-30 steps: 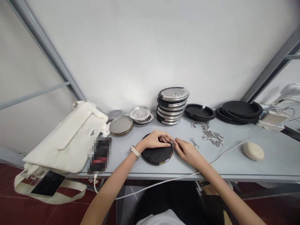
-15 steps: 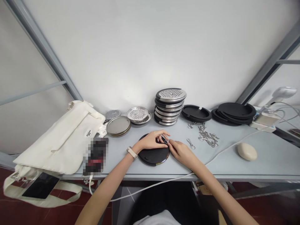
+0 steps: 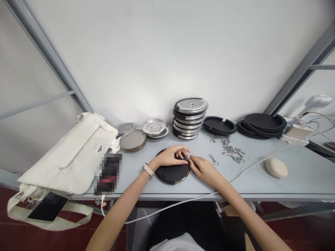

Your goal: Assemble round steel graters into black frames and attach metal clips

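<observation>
A round black disc (image 3: 174,173) lies flat near the front of the table, with a thin shiny band along part of its rim. My left hand (image 3: 171,156) rests over its upper part, thumb and fingers closed about the right edge. Between the fingertips of both hands shows a small metal clip (image 3: 186,158), partly covered. My right hand (image 3: 202,168) pinches it at the disc's right rim. Beyond this hand lies a single wire clip (image 3: 213,159), and farther back is a loose pile of similar clips (image 3: 233,152).
Behind stands a stack of black-rimmed grater discs (image 3: 191,120). Left of it are perforated metal discs (image 3: 154,127) and plain metal discs (image 3: 133,140). Black trays (image 3: 219,125) and more black discs (image 3: 264,122) sit right. A white bag (image 3: 65,157), cream rounded object (image 3: 276,168) and white cable (image 3: 243,173) flank me.
The view has shifted slightly. The metal clip now shows more plainly between my fingertips, and my right fingers have moved a little at the rim. The disc stays in place.
</observation>
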A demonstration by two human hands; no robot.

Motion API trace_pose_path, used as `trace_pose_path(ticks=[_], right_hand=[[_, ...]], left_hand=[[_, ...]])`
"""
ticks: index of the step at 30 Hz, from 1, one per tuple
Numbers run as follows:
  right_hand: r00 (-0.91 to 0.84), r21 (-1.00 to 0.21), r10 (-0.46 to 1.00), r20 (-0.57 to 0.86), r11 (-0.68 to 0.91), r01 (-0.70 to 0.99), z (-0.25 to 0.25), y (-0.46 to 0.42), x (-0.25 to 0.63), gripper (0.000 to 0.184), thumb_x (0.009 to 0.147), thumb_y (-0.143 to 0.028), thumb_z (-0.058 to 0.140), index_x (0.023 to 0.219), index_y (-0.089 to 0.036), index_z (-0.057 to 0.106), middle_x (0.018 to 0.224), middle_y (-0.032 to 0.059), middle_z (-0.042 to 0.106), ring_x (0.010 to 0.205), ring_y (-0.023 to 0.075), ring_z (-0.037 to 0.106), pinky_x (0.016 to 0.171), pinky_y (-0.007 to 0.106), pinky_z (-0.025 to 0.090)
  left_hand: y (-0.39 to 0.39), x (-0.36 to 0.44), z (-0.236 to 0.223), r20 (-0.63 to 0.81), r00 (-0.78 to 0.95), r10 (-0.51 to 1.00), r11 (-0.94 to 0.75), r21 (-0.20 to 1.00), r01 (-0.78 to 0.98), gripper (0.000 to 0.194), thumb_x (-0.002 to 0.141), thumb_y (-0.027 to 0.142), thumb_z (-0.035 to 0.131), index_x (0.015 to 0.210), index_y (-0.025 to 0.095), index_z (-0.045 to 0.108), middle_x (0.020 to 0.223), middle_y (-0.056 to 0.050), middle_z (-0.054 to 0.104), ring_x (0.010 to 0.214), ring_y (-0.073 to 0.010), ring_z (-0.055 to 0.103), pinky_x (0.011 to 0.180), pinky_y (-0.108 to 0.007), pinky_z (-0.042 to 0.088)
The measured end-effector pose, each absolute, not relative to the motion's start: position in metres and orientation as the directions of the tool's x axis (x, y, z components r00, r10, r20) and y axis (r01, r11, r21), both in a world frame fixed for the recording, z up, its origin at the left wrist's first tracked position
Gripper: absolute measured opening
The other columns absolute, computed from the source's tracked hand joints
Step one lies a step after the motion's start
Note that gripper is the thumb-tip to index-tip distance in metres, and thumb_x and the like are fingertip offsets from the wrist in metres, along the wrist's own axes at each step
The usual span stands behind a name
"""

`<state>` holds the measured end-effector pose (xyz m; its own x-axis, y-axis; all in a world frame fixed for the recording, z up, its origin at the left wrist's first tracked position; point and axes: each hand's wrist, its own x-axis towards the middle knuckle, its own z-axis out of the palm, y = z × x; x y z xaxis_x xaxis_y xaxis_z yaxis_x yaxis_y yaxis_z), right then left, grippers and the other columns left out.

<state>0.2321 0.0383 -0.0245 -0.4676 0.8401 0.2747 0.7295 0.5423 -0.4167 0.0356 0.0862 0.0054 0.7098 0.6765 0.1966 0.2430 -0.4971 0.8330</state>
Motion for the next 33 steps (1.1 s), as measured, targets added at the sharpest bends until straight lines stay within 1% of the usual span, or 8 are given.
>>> trace_pose_path(ticks=[5,9,15,24,33], right_hand=[[-0.467,-0.42,0.836,0.287,0.549,0.723,-0.0227,0.0365,0.2317,0.025,0.096,-0.028,0.03,0.08,-0.02,0.048,0.07,0.0035,0.058,0.062,0.0164,0.054,0.06,0.027,0.038],[-0.462,-0.424,0.837,0.292,0.546,0.722,-0.0217,0.036,0.2315,0.027,0.096,-0.027,0.031,0.078,-0.02,0.049,0.069,0.0039,0.059,0.062,0.0167,0.054,0.06,0.027,0.038],[-0.471,-0.413,0.827,0.306,0.561,0.717,-0.0237,0.0369,0.2321,0.029,0.097,-0.028,0.032,0.075,-0.02,0.049,0.07,0.0041,0.06,0.064,0.0166,0.055,0.062,0.027,0.038],[-0.457,-0.427,0.833,0.311,0.552,0.716,-0.0245,0.0366,0.2324,0.028,0.097,-0.028,0.033,0.075,-0.02,0.049,0.07,0.0039,0.06,0.062,0.0158,0.054,0.06,0.026,0.038],[-0.463,-0.422,0.834,0.3,0.551,0.72,-0.0214,0.0359,0.2315,0.028,0.096,-0.027,0.032,0.076,-0.02,0.051,0.069,0.0035,0.06,0.063,0.0165,0.055,0.061,0.027,0.038]], left_hand=[[0.0861,0.0356,0.0055,0.202,0.711,0.673,-0.503,0.83,0.24,0.043,0.074,0.026,0.07,0.114,0.018,0.058,0.102,-0.007,0.064,0.081,-0.013,0.06,0.073,-0.025,0.046],[0.0869,0.0352,0.0047,0.17,0.711,0.682,-0.482,0.836,0.262,0.043,0.074,0.025,0.07,0.115,0.017,0.058,0.099,-0.006,0.066,0.083,-0.0135,0.061,0.075,-0.025,0.046],[0.0883,0.0343,0.0042,0.171,0.719,0.674,-0.467,0.853,0.235,0.036,0.075,0.024,0.069,0.109,0.015,0.061,0.1,-0.007,0.067,0.083,-0.0136,0.063,0.076,-0.025,0.047],[0.0872,0.0342,0.0053,0.163,0.713,0.682,-0.44,0.87,0.221,0.033,0.074,0.025,0.07,0.104,0.013,0.064,0.094,-0.007,0.068,0.081,-0.0131,0.062,0.076,-0.025,0.048],[0.0856,0.0342,0.0084,0.141,0.714,0.686,-0.434,0.867,0.245,0.031,0.074,0.024,0.07,0.103,0.014,0.065,0.093,-0.006,0.068,0.082,-0.0133,0.062,0.077,-0.025,0.048]])
